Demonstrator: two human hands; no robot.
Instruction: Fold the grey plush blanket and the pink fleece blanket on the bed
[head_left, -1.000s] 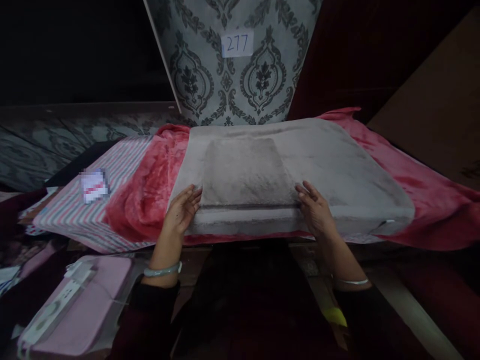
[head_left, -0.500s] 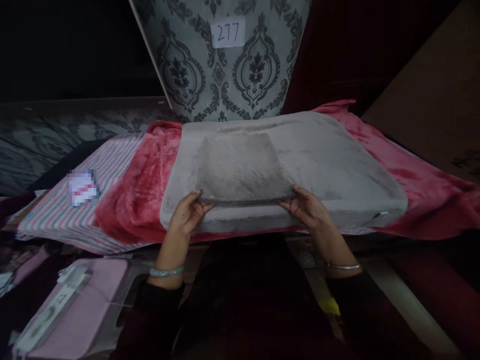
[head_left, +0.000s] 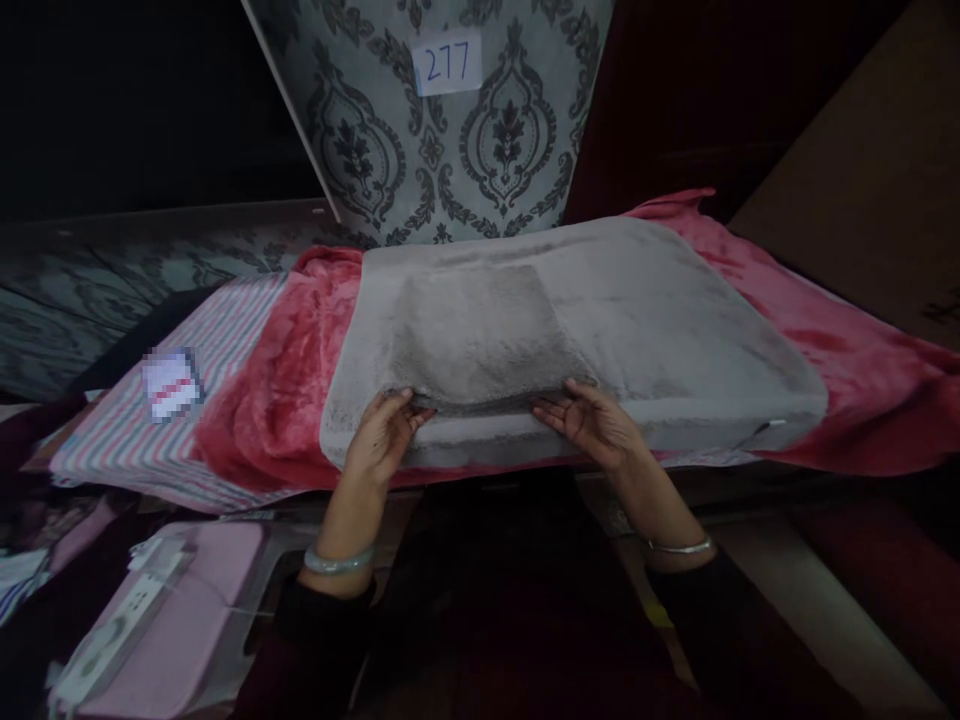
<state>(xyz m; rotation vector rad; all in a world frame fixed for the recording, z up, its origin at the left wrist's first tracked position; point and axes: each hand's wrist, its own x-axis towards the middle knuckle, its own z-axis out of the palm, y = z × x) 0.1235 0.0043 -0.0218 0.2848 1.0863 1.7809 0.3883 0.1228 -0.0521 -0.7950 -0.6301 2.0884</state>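
Grey cloth (head_left: 480, 330) lies squared on cushion (head_left: 675, 320); near edge not yet released: your left hand (head_left: 381, 438) at seven o'clock, right hand (head_left: 596, 428) at five, fingers clamped on it.

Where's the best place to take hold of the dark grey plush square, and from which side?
Probably both ends of its near edge, pinched above and below from the wearer's side: the dark grey plush square lies flat on the pale grey plush surface, with that edge showing some thickness close to the surface's front.
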